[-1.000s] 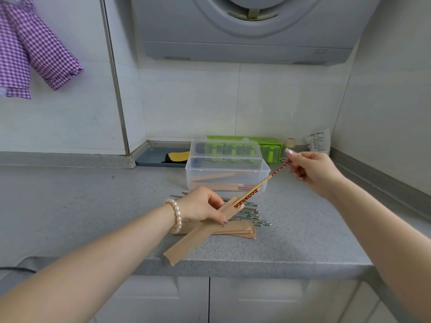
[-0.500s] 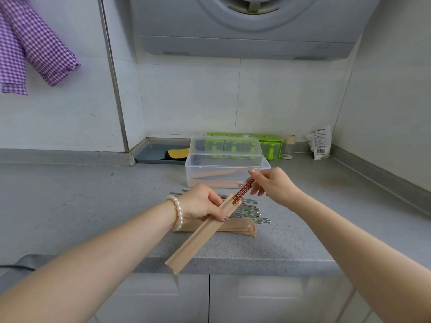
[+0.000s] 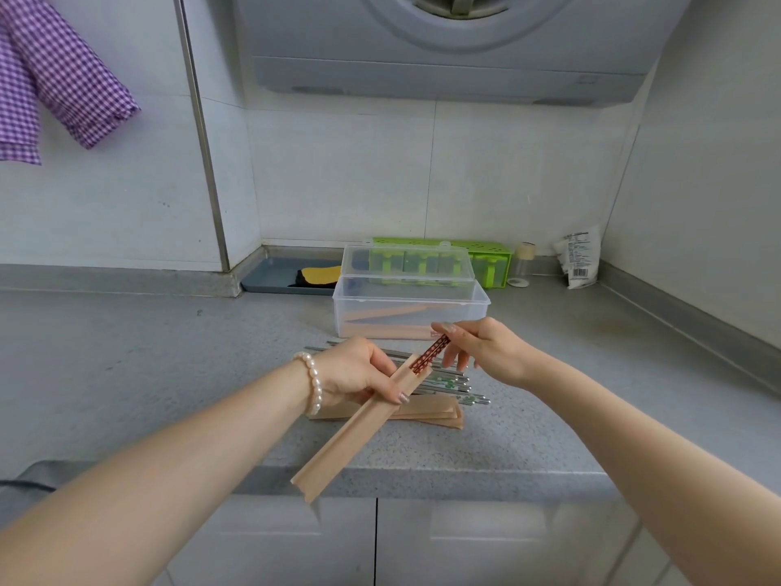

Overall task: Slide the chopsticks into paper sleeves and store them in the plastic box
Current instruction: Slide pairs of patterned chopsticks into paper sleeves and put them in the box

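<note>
Both bare forearms reached forward. The left hand, a pearl bracelet on its wrist, had fingers curled in a grip. The right hand pinched with thumb and forefinger, other fingers loosely spread.

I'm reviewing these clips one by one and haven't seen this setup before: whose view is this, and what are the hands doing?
No machine here: a head-worn camera looks down at a person's two bare hands over a grey counter. The left hand grips a paper sleeve; the right hand pinches the red patterned chopsticks, mostly slid inside it. On the counter lie spare sleeves, metal chopsticks and an open clear plastic box holding filled sleeves.
</note>
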Demonstrator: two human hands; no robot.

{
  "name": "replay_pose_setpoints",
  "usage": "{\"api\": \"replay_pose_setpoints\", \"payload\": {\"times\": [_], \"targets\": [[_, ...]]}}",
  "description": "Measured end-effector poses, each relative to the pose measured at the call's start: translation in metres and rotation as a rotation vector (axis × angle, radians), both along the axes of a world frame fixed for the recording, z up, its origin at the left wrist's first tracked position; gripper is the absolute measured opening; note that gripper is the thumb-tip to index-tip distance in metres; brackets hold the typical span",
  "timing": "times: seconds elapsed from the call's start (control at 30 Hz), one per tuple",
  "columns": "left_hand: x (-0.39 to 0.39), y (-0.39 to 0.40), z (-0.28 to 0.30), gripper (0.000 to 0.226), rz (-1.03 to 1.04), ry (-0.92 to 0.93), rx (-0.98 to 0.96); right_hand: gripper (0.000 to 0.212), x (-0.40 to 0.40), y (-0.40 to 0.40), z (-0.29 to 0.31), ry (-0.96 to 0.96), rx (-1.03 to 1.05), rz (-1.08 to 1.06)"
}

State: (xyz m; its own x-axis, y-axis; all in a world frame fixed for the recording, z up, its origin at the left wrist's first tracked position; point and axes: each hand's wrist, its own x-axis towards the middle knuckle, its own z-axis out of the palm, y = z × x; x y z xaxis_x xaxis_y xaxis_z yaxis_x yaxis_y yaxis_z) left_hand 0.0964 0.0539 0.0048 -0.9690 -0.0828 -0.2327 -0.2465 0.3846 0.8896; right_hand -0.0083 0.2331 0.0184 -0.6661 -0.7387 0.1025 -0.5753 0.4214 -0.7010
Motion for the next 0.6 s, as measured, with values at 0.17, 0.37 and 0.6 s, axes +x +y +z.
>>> {"api": "replay_pose_setpoints", "payload": {"times": [0.17, 0.37, 0.6], "targets": [[-0.006, -0.001, 0.004, 0.012, -0.036, -0.039, 0.040, 0.018, -0.009, 0.002, -0.003, -0.345, -0.299, -0.067], [-0.025, 0.000, 0.021, 0.036, 0.014, 0.053, -0.130, 0.003, -0.028, 0.005, 0.008, -0.483, -0.531, -0.224], [-0.044, -0.051, 0.031, 0.043, 0.355, 0.259, -0.384, 0.003, -0.099, 0.024, 0.029, -0.427, -0.807, -0.699]]}}
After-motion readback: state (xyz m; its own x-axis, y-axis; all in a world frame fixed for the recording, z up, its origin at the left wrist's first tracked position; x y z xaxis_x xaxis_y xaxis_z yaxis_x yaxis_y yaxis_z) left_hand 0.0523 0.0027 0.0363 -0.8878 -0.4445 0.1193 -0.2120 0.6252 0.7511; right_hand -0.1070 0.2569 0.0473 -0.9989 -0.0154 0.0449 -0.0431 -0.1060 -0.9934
